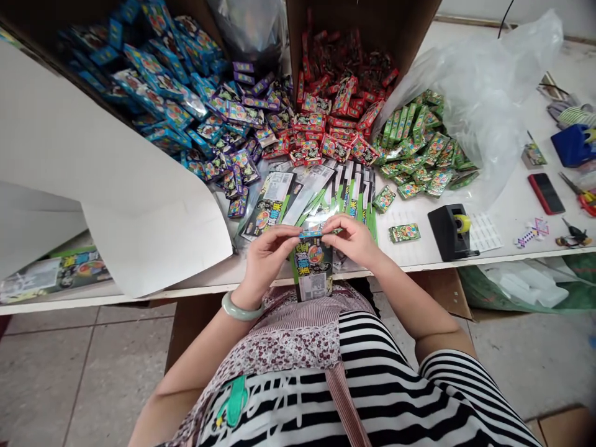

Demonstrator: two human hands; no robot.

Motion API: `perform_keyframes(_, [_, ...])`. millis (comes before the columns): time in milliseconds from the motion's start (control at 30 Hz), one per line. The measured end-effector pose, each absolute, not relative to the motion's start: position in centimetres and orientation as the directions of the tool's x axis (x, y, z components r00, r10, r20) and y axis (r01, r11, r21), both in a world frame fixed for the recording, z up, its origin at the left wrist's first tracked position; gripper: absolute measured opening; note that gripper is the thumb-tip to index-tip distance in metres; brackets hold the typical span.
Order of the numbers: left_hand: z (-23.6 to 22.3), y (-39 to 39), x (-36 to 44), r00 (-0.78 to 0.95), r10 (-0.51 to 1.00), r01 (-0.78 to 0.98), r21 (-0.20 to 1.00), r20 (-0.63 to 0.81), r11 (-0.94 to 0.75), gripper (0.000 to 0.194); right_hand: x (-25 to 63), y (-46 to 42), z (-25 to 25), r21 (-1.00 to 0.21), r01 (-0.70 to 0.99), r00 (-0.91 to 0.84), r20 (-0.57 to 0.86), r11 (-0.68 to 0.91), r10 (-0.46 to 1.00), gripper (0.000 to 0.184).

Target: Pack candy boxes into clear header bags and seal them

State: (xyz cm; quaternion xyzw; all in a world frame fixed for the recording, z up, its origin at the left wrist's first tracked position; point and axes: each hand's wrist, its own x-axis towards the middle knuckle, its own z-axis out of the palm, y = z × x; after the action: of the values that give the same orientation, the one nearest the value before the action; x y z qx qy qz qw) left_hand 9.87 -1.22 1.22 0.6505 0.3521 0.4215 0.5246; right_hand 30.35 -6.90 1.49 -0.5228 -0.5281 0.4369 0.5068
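At the table's front edge, my left hand (270,251) and my right hand (351,241) pinch the two ends of a small blue box (310,234), of which a narrow side shows. Below it hangs a black and green printed bag (313,267) with a barcode near its lower end. The box lies at the bag's upper end; whether it is inside the opening I cannot tell. Just beyond my fingers, flat printed bags (270,202) are spread in an overlapping stack.
Piles of blue boxes (158,81), purple boxes (244,164), red boxes (335,146) and green boxes (435,149) lie behind the bags. To the right are a tape dispenser (447,233), a phone (546,193) and scissors (580,194). A white sheet (153,217) curves over the left side.
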Motion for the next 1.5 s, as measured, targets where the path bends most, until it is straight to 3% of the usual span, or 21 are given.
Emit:
perform_keyframes(100, [1.7, -1.1, 9.8, 0.409, 0.892, -0.005, 0.978, 0.193, -0.209, 0.013, 30.1, -6.8, 2.2, -0.987, 0.150, 0.030, 0.060, 0.055, 0.998, 0.023])
perform_keyframes(300, [2.1, -0.3, 10.5, 0.357, 0.932, 0.099, 0.990, 0.063, -0.105, 0.016, 30.2, -5.7, 3.2, -0.988, 0.132, -0.028, -0.080, -0.075, 0.996, 0.028])
perform_keyframes(667, [2.1, -0.5, 8.1, 0.661, 0.732, 0.016, 0.973, 0.163, -0.231, 0.030, 31.1, -7.7, 2.3, -0.894, 0.374, -0.117, 0.216, 0.245, 0.969, 0.009])
perform_keyframes(767, [0.9, -0.7, 8.0, 0.664, 0.732, 0.039, 0.970, 0.153, -0.239, 0.027, 30.5, -7.9, 1.4, -0.844, 0.436, -0.120, 0.289, 0.312, 0.950, 0.006])
perform_keyframes(900, [-0.1, -0.8, 8.6, 0.570, 0.813, 0.078, 0.978, 0.117, -0.195, 0.026, 29.8, -8.1, 0.8, -0.888, 0.395, -0.024, 0.247, 0.236, 0.969, 0.003])
perform_keyframes(1000, [0.0, 0.1, 9.1, 0.490, 0.860, 0.082, 0.975, 0.139, -0.205, 0.020, 32.2, -7.9, 0.4, -0.927, 0.336, 0.015, 0.182, 0.167, 0.983, 0.022])
perform_keyframes(1067, [0.0, 1.4, 9.2, 0.396, 0.906, 0.092, 0.976, 0.147, -0.198, 0.019, 35.9, -7.7, 0.0, -0.903, 0.415, 0.126, 0.179, 0.112, 0.976, 0.035])
perform_keyframes(1200, [-1.1, 4.9, 9.7, 0.252, 0.955, 0.240, 0.946, 0.158, -0.220, 0.023, 44.6, -7.3, -1.3, -0.661, 0.737, 0.324, 0.164, -0.140, 0.932, 0.055])
perform_keyframes(1333, [-2.9, 6.4, 10.2, 0.245, 0.948, 0.490, 0.818, 0.202, -0.301, 0.022, 48.5, -6.3, -2.7, -0.441, 0.849, 0.298, -0.056, -0.291, 0.953, 0.094])
perform_keyframes(1400, [-3.6, 6.2, 10.3, 0.236, 0.948, 0.558, 0.769, 0.214, -0.312, 0.022, 48.6, -5.7, -3.0, -0.399, 0.868, 0.279, -0.099, -0.295, 0.955, 0.094])
perform_keyframes(1500, [-4.5, 5.7, 10.2, 0.211, 0.953, 0.597, 0.743, 0.219, -0.303, 0.020, 48.5, -5.3, -3.0, -0.411, 0.873, 0.260, -0.069, -0.265, 0.963, 0.081])
